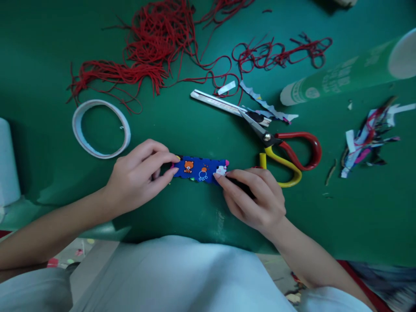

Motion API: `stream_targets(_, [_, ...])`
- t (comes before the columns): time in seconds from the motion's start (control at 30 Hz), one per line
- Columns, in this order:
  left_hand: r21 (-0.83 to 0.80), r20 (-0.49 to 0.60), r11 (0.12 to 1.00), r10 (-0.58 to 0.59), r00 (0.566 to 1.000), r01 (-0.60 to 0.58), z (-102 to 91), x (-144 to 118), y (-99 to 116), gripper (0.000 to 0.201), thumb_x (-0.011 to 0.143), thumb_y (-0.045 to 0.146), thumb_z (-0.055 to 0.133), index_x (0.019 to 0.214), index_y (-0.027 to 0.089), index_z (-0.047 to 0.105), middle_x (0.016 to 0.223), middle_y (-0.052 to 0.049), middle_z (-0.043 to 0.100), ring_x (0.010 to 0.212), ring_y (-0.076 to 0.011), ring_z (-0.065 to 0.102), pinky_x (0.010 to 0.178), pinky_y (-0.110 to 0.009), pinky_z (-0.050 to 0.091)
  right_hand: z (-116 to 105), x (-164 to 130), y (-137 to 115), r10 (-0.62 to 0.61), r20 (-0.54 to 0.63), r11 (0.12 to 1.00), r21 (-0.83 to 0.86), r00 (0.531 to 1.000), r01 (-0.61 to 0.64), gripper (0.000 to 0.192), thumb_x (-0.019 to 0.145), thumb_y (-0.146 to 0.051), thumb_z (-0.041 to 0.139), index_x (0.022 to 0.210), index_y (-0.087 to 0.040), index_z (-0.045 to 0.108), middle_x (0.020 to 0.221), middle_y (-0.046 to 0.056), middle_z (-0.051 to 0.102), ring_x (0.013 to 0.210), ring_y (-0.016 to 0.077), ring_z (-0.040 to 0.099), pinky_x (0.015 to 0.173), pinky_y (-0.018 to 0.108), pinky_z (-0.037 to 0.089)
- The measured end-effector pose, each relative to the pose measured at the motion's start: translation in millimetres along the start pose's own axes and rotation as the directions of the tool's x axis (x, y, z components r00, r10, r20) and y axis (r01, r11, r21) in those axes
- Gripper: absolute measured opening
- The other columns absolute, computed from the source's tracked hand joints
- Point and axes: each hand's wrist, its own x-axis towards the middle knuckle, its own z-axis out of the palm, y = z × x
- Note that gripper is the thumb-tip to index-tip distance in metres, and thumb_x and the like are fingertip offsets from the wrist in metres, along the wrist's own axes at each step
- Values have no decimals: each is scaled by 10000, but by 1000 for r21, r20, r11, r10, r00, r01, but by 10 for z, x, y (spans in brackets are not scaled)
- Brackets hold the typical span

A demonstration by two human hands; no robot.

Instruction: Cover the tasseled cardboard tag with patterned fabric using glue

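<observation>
Head view: blue patterned strip [200, 169] lies flat on the green mat [182, 208], long axis left-right, spanning between your hands. Your left hand [138, 175] pinches its left end with curled fingertips; your right hand [255, 197] presses the right end, fingers nearly closed, scissors [282, 149] just beyond

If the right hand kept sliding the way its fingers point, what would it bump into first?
Probably the blue strip: the right hand points up-left, fingertips already at its end. Beyond it lies the left hand.

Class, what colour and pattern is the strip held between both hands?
Blue strip with cartoon animal prints; head view.
</observation>
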Motion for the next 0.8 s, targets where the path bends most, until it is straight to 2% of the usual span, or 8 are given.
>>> stream_targets(0.13, [-3, 5, 1000, -3, 1000, 3, 4, -1, 1, 146, 853, 151, 634, 984, 213, 648, 902, -13, 639, 507, -33, 491, 491, -196, 462, 5, -1, -1, 6, 5, 1000, -5, 1000, -6, 288, 797, -82, 668, 1075, -155, 655, 929, 99, 673, 790, 171, 558, 654, 314, 518])
stream_targets(0.3, [-1, 4, 1000, -7, 1000, 7, 7, -5, 4, 150, 847, 145, 642, 983, 209, 648, 905, -13, 637, 509, -31, 489, 499, -197, 462, 16, -21, -7, -28, 2, 1000, 5, 1000, 28, 299, 774, -124, 663, 1072, -108, 651, 925, 120, 667, 790, 192, 566, 641, 332, 528])
stream_targets(0.43, [-3, -1, 1000, 0, 1000, 0, 8, 2, 7, 137, 853, 146, 632, 972, 213, 645, 891, -11, 635, 495, -28, 478, 484, -192, 458, 0, -39, -18, -20, -37, 999, -34, 999, 19, 284, 761, -147, 690, 1041, -99, 686, 900, 114, 675, 818, 200, 580, 672, 330, 522])
stream_targets(0.67, [-7, -5, 1000, -5, 1000, 5, 3, 12, 3, 129, 850, 149, 635, 963, 209, 651, 885, -11, 634, 487, -22, 473, 478, -187, 460, -49, -33, -43, 3, -39, 993, -114, 999, -8, 239, 818, -239, 669, 1047, -176, 701, 961, 37, 759, 903, 215, 637, 726, 380, 417])
stream_targets(0.8, [-2, -9, 1000, 4, 1000, -4, 4, 6, -6, 136, 847, 142, 638, 966, 209, 650, 884, -8, 632, 489, -19, 469, 484, -183, 462, -37, -60, -58, 48, -56, 993, -101, 997, -54, 181, 852, -226, 636, 1009, -154, 692, 917, 14, 770, 921, 224, 670, 723, 398, 346])
